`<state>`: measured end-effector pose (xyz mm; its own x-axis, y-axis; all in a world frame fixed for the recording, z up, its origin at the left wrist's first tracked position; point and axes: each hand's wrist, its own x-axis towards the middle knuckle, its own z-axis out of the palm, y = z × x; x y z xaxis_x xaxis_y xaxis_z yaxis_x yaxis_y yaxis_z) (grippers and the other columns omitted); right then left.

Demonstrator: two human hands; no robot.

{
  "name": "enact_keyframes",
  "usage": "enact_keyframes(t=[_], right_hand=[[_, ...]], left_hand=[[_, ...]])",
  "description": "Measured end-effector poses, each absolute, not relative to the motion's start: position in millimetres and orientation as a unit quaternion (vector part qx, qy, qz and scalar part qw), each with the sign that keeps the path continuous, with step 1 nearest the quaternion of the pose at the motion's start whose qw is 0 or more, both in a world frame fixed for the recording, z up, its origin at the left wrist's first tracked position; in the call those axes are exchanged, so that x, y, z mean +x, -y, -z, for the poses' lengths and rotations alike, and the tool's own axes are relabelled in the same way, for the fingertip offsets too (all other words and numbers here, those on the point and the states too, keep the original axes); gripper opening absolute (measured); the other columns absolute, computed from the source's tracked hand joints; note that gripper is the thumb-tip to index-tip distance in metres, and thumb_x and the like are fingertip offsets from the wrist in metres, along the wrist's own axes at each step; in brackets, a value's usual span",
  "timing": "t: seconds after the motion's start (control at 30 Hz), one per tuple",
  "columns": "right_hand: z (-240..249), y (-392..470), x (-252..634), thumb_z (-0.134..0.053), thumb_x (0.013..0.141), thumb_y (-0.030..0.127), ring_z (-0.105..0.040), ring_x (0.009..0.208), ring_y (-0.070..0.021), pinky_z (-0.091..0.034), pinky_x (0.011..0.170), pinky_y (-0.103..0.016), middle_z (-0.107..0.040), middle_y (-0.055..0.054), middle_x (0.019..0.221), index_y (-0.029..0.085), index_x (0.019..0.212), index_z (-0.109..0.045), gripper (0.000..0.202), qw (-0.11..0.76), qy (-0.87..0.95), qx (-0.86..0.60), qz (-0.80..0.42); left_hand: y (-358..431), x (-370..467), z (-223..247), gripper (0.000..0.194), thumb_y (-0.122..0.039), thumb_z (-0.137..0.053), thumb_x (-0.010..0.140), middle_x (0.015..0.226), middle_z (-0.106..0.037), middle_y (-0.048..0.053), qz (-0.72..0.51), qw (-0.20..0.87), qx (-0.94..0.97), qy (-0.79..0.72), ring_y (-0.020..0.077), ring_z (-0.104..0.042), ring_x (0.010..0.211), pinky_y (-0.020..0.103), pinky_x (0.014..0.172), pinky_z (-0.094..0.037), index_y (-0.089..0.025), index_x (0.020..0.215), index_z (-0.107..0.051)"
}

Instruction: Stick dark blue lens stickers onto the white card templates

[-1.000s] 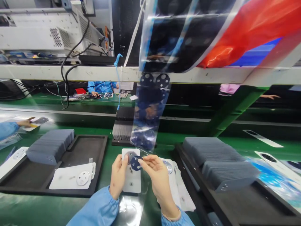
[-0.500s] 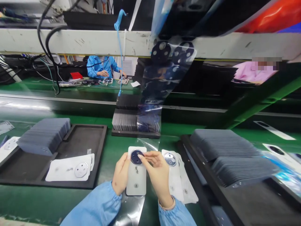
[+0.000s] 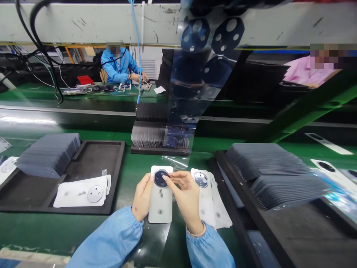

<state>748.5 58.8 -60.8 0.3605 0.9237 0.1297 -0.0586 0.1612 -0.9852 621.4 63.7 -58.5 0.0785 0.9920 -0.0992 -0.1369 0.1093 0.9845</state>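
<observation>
A white phone-shaped panel [image 3: 160, 206] lies upright on the green bench in front of me, with small dark markings on it. On its top part sits a dark blue octagonal piece with round holes [image 3: 159, 178]. My left hand [image 3: 142, 195] holds the panel's upper left edge, thumb on the front. The thumb and index finger of my right hand [image 3: 185, 197] pinch the right side of the dark piece; its other fingers are loosely curled. Just right of that hand lie more white panels [image 3: 206, 201], overlapping, the top one with an octagonal outline.
A black tray [image 3: 95, 160] at the left bears grey sheets [image 3: 50, 152] and white panels [image 3: 78, 192]. A rack of thin sheets [image 3: 147, 134] stands ahead. Clear film with dark octagons [image 3: 195, 70] hangs down. At right, a black tray [image 3: 295, 238] holds grey sheets [image 3: 267, 163]. Two people sit beyond.
The camera view has tilted down slightly, so the scene sits differently in the frame. Both hands keep nearly the same hold on the panel and dark piece. The far person's hands have shifted right.
</observation>
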Motion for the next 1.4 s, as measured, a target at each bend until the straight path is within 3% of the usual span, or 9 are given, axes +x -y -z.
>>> enact_keyframes(t=[0.27, 1.07, 1.2, 1.3, 1.4], right_hand=[[58, -57, 748, -0.081, 0.071, 0.031, -0.067, 0.074, -0.0170, -0.055, 0.071, -0.030, -0.069, -0.002, 0.081, 0.021, 0.085, -0.059, 0.028, 0.642, 0.406, -0.521, -0.389], [58, -56, 745, -0.078, 0.074, 0.028, -0.066, 0.073, -0.0167, -0.055, 0.070, -0.030, -0.067, -0.001, 0.082, 0.021, 0.088, -0.058, 0.025, 0.643, 0.421, -0.536, -0.349], [62, -52, 740, -0.075, 0.079, 0.025, -0.066, 0.073, -0.0166, -0.055, 0.068, -0.030, -0.067, -0.001, 0.083, 0.022, 0.091, -0.060, 0.020, 0.639, 0.466, -0.542, -0.286], [65, -50, 738, -0.069, 0.084, 0.022, -0.064, 0.074, -0.0174, -0.054, 0.071, -0.033, -0.066, -0.001, 0.084, 0.023, 0.094, -0.062, 0.012, 0.613, 0.550, -0.547, -0.154], [64, -52, 742, -0.072, 0.082, 0.026, -0.061, 0.096, -0.0243, -0.049, 0.087, -0.043, -0.065, -0.007, 0.102, 0.023, 0.102, -0.062, 0.022, 0.577, 0.587, -0.567, -0.019]], left_hand=[[-62, 623, 51, 0.036, -0.048, -0.052, 0.089, 0.086, -0.069, 0.004, -0.483, 0.577, 0.458, -0.473, 0.0180, -0.059, 0.078, 0.025, 0.069, -0.044, -0.016, 0.099, -0.065], [-62, 623, 58, 0.032, -0.044, -0.051, 0.091, 0.086, -0.070, 0.004, -0.488, 0.569, 0.464, -0.472, 0.0165, -0.061, 0.076, 0.024, 0.068, -0.047, -0.015, 0.097, -0.065], [-60, 625, 65, 0.032, -0.046, -0.059, 0.087, 0.082, -0.070, 0.003, -0.487, 0.596, 0.442, -0.460, 0.0150, -0.063, 0.066, 0.023, 0.059, -0.047, -0.017, 0.099, -0.062], [-59, 626, 67, 0.033, -0.047, -0.063, 0.085, 0.082, -0.071, 0.004, -0.500, 0.583, 0.438, -0.467, 0.0154, -0.066, 0.070, 0.022, 0.060, -0.049, -0.016, 0.096, -0.062], [-59, 627, 65, 0.034, -0.048, -0.065, 0.083, 0.081, -0.072, 0.004, -0.515, 0.583, 0.425, -0.464, 0.0161, -0.067, 0.072, 0.021, 0.060, -0.050, -0.017, 0.094, -0.061]])
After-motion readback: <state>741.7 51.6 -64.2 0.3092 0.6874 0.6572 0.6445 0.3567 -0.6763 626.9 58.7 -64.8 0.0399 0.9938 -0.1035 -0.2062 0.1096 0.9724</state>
